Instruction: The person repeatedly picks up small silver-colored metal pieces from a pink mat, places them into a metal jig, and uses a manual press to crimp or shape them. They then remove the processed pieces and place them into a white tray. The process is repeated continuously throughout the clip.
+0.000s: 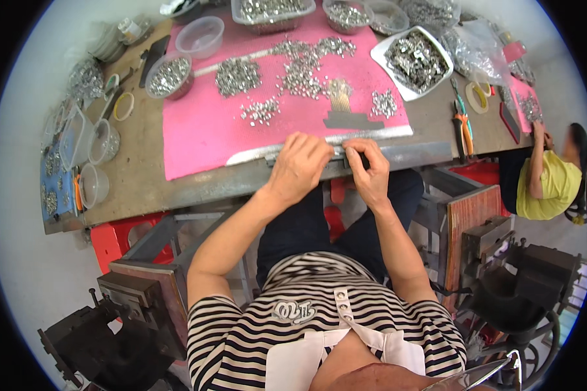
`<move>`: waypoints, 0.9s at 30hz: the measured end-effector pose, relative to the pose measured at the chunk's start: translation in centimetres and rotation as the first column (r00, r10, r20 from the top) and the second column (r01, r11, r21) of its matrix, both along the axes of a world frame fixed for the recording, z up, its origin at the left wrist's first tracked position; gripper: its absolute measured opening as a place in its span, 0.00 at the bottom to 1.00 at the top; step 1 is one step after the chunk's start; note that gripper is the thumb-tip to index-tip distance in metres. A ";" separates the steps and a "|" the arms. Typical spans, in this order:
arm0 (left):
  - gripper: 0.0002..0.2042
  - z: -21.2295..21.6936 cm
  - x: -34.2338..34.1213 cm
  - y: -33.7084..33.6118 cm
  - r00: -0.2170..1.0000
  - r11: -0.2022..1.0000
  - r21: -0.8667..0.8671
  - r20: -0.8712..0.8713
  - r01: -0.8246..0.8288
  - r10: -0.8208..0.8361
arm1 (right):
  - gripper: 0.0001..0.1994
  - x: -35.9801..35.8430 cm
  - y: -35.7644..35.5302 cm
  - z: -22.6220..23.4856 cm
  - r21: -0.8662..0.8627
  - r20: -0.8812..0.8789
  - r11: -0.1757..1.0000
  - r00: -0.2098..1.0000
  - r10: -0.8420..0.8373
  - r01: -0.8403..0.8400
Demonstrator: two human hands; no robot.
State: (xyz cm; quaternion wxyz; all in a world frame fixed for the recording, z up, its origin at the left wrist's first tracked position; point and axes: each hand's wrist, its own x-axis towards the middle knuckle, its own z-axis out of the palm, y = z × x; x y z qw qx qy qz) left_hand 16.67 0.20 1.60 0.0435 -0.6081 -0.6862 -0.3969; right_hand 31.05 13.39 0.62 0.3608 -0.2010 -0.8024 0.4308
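Right grip (370, 173) is near pink mat (192, 140) (grey strip (349, 121), metal heaps (238, 77) beyond).

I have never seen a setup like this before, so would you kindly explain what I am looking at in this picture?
There is no robot here: it is a person working with two bare hands. The single picture comes from a wide fisheye camera on that person's head, looking down, so straight edges bend near the rim.

The left hand and right hand are close together at the front edge of the table. Their fingers hide whatever may be between them, so I cannot tell what is held.

On the pink mat lie piles of small silvery pieces and a dark grey strip. More pieces fill a white tray. Another person in a yellow top sits at the far right.
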 end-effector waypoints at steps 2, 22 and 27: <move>0.08 0.2 0.2 -0.2 0.992 0.998 0.037 -0.117 -0.042 0.046 | 0.02 0.1 0.2 -0.1 0.012 -0.008 1.000 1.000 0.012 -0.012; 0.07 -0.9 -16.6 8.1 0.902 0.892 -0.151 -0.154 -0.426 0.404 | 0.06 -21.1 9.4 0.4 0.505 0.355 0.842 0.935 0.001 -0.192; 0.06 -1.1 -17.1 8.1 0.912 0.904 -0.125 -0.085 -0.410 0.402 | 0.06 -20.2 10.1 0.6 0.455 0.308 0.866 0.949 0.065 -0.207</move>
